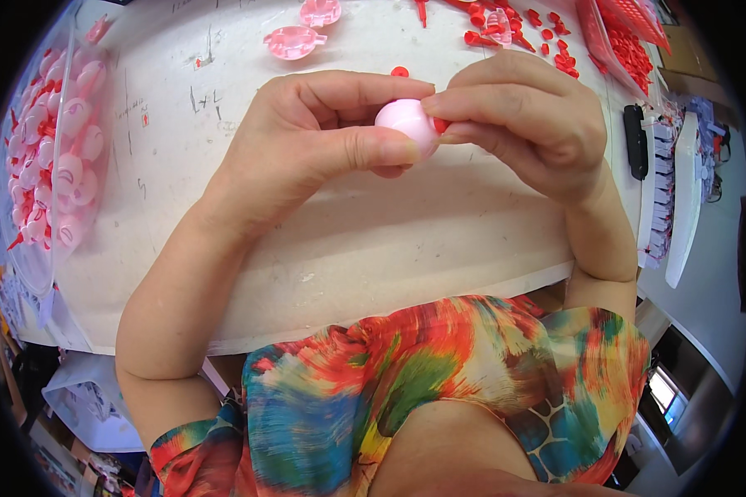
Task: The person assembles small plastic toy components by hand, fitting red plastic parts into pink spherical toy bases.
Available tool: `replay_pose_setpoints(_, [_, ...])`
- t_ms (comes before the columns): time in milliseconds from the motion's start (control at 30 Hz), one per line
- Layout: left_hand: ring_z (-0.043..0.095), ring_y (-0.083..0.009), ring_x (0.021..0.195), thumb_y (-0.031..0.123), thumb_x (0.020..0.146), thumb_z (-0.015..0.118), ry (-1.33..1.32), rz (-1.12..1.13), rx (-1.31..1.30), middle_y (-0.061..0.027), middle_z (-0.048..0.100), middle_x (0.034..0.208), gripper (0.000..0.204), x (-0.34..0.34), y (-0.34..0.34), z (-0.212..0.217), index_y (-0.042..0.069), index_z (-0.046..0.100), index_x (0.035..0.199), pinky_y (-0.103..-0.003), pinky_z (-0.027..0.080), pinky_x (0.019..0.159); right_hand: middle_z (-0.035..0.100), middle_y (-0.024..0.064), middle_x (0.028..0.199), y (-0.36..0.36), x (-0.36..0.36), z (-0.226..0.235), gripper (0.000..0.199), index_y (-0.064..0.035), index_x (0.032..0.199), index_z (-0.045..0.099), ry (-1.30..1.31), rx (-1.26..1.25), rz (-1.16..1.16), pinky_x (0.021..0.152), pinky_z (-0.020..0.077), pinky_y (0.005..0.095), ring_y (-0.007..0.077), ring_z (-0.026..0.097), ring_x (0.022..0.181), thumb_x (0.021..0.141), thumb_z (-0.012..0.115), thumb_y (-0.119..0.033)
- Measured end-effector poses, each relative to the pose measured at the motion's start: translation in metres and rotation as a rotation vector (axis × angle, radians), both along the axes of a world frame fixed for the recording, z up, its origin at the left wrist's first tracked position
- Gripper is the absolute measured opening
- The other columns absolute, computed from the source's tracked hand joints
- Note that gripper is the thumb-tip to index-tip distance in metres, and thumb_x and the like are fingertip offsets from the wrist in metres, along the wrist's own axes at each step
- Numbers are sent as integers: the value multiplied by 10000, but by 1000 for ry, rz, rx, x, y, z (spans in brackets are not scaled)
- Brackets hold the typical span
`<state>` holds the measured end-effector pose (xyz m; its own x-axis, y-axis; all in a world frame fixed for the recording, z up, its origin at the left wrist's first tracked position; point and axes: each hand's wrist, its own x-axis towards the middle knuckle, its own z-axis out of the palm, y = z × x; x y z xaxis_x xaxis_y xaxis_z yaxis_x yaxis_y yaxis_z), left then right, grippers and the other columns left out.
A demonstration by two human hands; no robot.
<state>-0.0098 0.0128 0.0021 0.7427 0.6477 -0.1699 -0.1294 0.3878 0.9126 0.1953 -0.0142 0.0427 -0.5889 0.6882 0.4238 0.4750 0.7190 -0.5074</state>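
Observation:
Between the thumb and fingers of my left hand (327,124) is a round pale pink plastic ball (406,123). My right hand (526,120) pinches a small red plastic piece (441,126) against the ball's right side; my fingertips cover most of that piece. Both hands meet above the middle of the white table. Just beyond them lies a small red round cap (399,72). Farther off, two open pink half shells (294,42) rest with their hollow sides showing.
At the left, a clear plastic bin (56,166) holds many pink balls with red parts. Loose red pieces (564,62) are scattered at the far right, beside a red basket (626,50) full of more. A black object (636,141) lies along the table's right edge.

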Motion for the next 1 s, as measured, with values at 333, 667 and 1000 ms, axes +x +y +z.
replay_pose_setpoints(333, [603, -145, 796, 193, 736, 657, -48, -8, -118, -81, 610, 903, 442, 0, 1, 2, -12, 536, 1108, -268, 520, 679, 619, 40, 745, 5, 2, -5, 174, -64, 854, 652, 132, -172, -42, 560, 472, 235, 139, 601, 671, 684, 682, -74])
replay_pose_setpoints(667, [592, -138, 825, 176, 743, 649, -62, -29, -87, -76, 605, 936, 434, -1, 3, -3, -9, 533, 1118, -266, 517, 691, 579, 94, 732, 6, 3, -2, 201, 13, 859, 634, 16, -31, 18, 510, 415, 239, 168, 546, 619, 680, 674, -68])
replay_pose_setpoints(1000, [591, -135, 830, 166, 745, 648, -12, -45, -52, -78, 604, 954, 421, 0, 3, 0, -7, 538, 1113, -263, 518, 694, 586, 93, 746, 6, 4, -2, 193, 13, 867, 639, 23, -84, 48, 510, 431, 238, 168, 562, 624, 689, 667, -57])
